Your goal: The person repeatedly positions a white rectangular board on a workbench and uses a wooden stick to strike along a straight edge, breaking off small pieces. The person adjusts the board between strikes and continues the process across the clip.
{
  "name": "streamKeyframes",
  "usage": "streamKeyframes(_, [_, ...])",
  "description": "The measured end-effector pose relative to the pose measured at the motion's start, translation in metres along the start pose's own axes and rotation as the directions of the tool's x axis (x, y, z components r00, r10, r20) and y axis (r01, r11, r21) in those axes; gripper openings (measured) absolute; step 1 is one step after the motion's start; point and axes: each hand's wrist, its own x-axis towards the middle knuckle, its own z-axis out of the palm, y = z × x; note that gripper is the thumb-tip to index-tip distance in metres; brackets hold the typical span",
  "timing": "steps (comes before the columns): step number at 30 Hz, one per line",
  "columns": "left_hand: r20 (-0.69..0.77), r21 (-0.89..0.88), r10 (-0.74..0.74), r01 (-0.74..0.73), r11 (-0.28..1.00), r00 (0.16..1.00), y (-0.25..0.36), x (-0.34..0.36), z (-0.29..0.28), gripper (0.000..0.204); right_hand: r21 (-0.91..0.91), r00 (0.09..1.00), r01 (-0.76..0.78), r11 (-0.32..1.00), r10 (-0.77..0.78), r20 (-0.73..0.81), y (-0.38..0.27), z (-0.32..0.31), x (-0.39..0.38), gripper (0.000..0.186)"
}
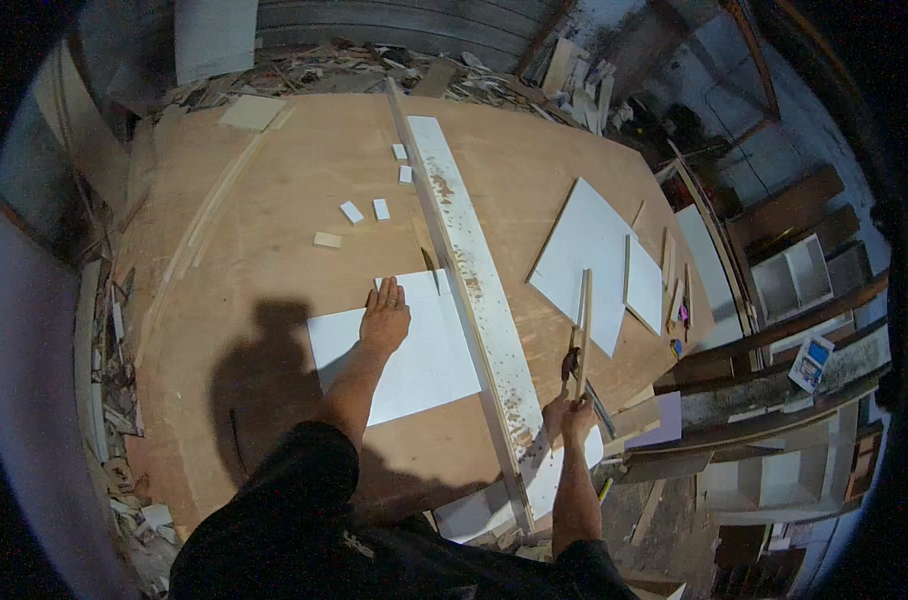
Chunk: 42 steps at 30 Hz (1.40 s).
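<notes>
My left hand [384, 318] lies flat with its fingers stretched on a white panel [414, 370], close to the panel's far edge. A saw blade [434, 277] stands up through the wooden table at that far edge, just beyond my left fingertips and to their right. The panel's right side runs along a long straight fence board [477, 320], white and brown-stained on top. Across the fence, my right hand [572, 418] is closed round a thin wooden stick [586, 325] that points away from me. A small dark object [571, 363] is beside the stick.
Small white offcuts [351, 212] and a wooden one [327, 240] lie beyond the panel. Long strips [209, 220] rest at the left. Another white panel [579, 250] and short sticks lie right of the fence. Scrap wood [324, 75] is heaped behind the table [304, 150].
</notes>
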Motion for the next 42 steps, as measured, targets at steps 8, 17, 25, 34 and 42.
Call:
streamKeyframes(8, [0.025, -0.037, -0.017, 0.018, 0.999, 1.0, 0.003, -0.004, -0.013, 0.056, 0.128, 0.683, 0.669, 0.732, -0.674, 0.282, -0.146, -0.149, -0.01, 0.055])
streamKeyframes(17, [0.02, -0.09, -0.031, 0.033, 0.995, 0.999, 0.003, -0.002, -0.006, 0.057, -0.404, 0.526, 0.848, 0.342, -0.63, 0.571, -0.311, -0.225, -0.002, 0.045])
streamKeyframes(25, [-0.118, -0.079, -0.014, 0.004, 0.997, 0.993, 0.002, -0.002, 0.011, 0.055, -0.528, 0.506, 0.84, 0.124, -0.53, 0.681, -0.37, -0.214, 0.001, 0.049])
streamKeyframes(34, [-0.139, -0.055, 0.005, -0.013, 0.998, 0.99, 0.0, -0.001, 0.012, 0.054, -0.574, 0.433, 0.814, -0.091, -0.564, 0.703, -0.413, -0.207, -0.017, 0.051])
streamKeyframes(42, [-0.164, -0.075, -0.006, -0.006, 0.997, 0.986, 0.0, -0.001, 0.008, 0.053, -0.548, 0.363, 0.817, -0.178, -0.58, 0.729, -0.441, -0.195, -0.032, 0.016])
